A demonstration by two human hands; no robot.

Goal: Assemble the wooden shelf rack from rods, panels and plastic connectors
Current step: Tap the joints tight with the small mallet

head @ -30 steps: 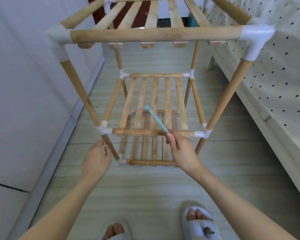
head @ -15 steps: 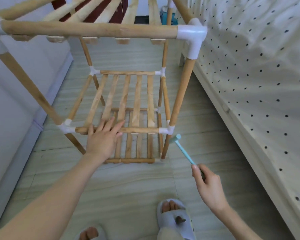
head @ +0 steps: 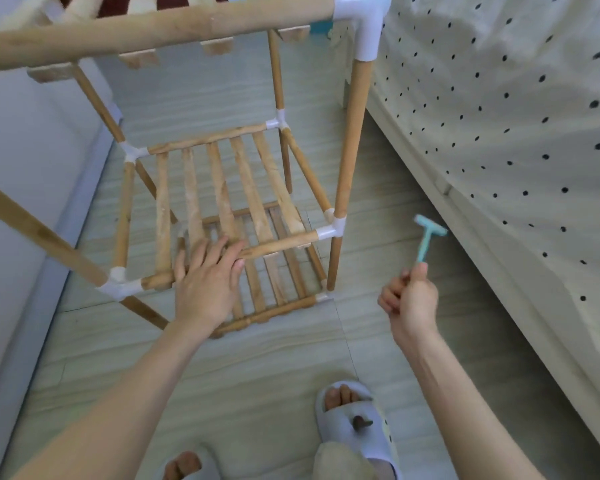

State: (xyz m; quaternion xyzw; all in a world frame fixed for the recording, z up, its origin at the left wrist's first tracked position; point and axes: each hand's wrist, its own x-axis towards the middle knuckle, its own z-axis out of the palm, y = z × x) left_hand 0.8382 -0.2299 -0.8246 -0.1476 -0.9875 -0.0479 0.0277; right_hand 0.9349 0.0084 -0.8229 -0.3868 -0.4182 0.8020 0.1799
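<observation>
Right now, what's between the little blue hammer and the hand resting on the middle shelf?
In the head view, the rack's front right upright rod and its white connector stand between the blue hammer and the left hand; otherwise bare floor.

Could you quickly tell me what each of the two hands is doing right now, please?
Left hand: open, fingers straight, resting on the middle shelf's front rod.
Right hand: closed, gripping the handle of the small blue hammer.

Left hand (head: 207,289) flat, fingers (head: 219,249) extended forward; right hand (head: 411,301) raised, fingers curled in grip.
</observation>
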